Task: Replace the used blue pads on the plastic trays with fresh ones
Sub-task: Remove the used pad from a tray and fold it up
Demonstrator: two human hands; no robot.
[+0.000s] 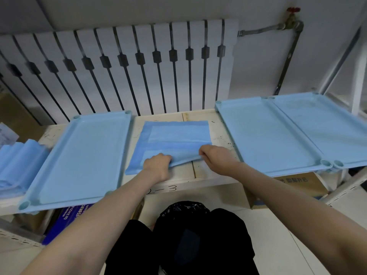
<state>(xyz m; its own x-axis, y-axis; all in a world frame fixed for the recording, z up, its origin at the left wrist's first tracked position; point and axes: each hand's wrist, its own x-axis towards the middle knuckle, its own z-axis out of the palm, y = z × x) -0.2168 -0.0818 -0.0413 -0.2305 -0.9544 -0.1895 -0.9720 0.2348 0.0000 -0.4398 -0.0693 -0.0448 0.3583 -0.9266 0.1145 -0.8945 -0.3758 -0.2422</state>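
Observation:
A folded blue pad [174, 135] lies on the white shelf between the trays. My left hand [157, 165] grips its near edge, fingers curled over the fabric. My right hand [215, 157] pinches the same edge at its right corner and lifts it slightly off the shelf. One light blue plastic tray [57, 169] sits to the left, lined with a blue pad. Two more trays [266, 135] [325, 124] lie side by side on the right, also lined in blue.
A stack of folded blue pads [17, 161] rests at the far left of the shelf [202, 116]. A white radiator [119, 66] stands behind. A bin with a black bag [184, 209] is below me, and cardboard boxes [297, 183] sit under the shelf.

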